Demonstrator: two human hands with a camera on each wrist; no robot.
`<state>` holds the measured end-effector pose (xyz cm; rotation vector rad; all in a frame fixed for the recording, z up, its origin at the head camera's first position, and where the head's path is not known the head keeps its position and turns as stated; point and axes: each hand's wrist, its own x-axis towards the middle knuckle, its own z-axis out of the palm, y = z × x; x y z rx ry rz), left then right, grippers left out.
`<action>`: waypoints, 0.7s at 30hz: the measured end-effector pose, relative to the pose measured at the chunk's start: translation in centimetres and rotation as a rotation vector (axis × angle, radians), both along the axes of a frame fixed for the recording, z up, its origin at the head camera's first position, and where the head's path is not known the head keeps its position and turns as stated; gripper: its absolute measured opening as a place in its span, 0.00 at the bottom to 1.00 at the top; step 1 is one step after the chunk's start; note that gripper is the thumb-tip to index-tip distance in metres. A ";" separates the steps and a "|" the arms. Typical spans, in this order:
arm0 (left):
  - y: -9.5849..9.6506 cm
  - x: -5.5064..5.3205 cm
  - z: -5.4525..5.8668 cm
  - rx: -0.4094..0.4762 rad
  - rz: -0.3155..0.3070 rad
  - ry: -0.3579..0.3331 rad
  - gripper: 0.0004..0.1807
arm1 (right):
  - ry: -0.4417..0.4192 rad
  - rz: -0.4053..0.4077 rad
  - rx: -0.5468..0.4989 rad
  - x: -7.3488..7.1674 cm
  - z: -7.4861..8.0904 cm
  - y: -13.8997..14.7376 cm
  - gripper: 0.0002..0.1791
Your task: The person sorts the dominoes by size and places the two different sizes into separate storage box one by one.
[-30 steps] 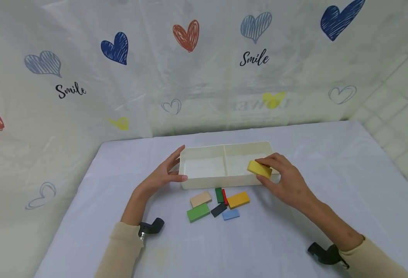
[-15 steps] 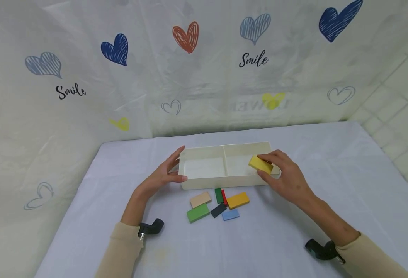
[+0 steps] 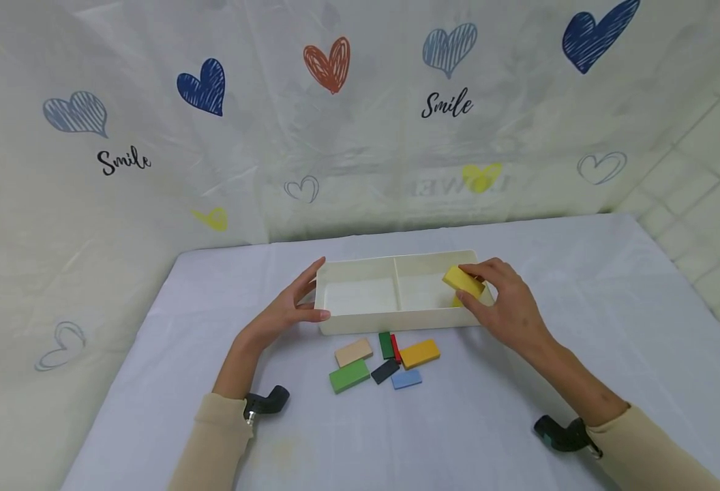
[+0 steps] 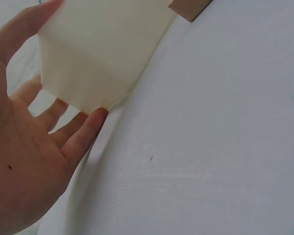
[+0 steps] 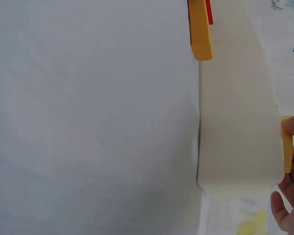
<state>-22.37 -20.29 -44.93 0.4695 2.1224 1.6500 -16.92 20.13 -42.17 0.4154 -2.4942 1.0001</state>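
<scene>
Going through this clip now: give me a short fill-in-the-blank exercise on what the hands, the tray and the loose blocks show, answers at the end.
1. In the head view, the held block in the right hand is coloured ____.
2. The left hand grips the ____ end of the tray.
3. A single divider splits the tray into ____ compartments.
4. The thin block between the dark green block and the orange block is ____.

Missing words: yellow; left; two; red.
</scene>
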 end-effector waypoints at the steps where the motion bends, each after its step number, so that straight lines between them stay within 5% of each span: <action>1: 0.0 0.0 0.0 0.001 0.001 0.002 0.54 | 0.001 -0.002 -0.001 0.0 0.0 0.0 0.23; 21: -0.1 -0.1 -0.3 -0.007 0.010 -0.004 0.54 | -0.028 -0.031 0.008 -0.7 -0.5 0.0 0.22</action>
